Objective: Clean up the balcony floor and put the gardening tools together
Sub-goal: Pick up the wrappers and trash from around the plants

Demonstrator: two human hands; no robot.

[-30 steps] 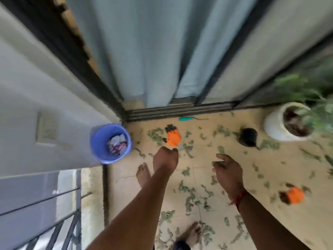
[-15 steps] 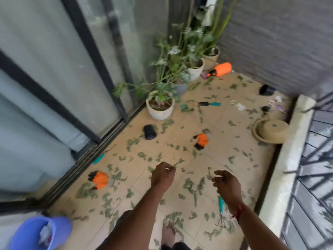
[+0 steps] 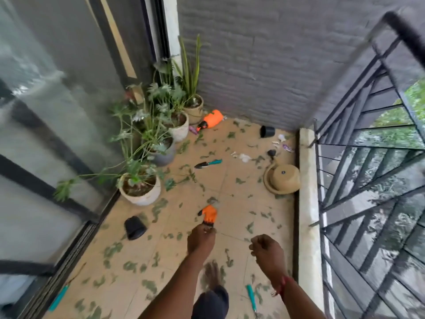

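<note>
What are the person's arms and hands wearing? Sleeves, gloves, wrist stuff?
No sleeves in view, no gloves on the left hand or right hand. Only item: a thin red thread band around the right wrist.

Both my left hand (image 3: 201, 238) and right hand (image 3: 268, 250) curl their fingers under, so any grip is hidden. Lower centre, my foot (image 3: 211, 275) is smeared. The teal-handled tool (image 3: 251, 297) runs off the bottom edge.

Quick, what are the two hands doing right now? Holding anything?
Left hand: fingers curled; cannot tell if it holds anything.
Right hand: loosely curled, holding nothing.
</note>
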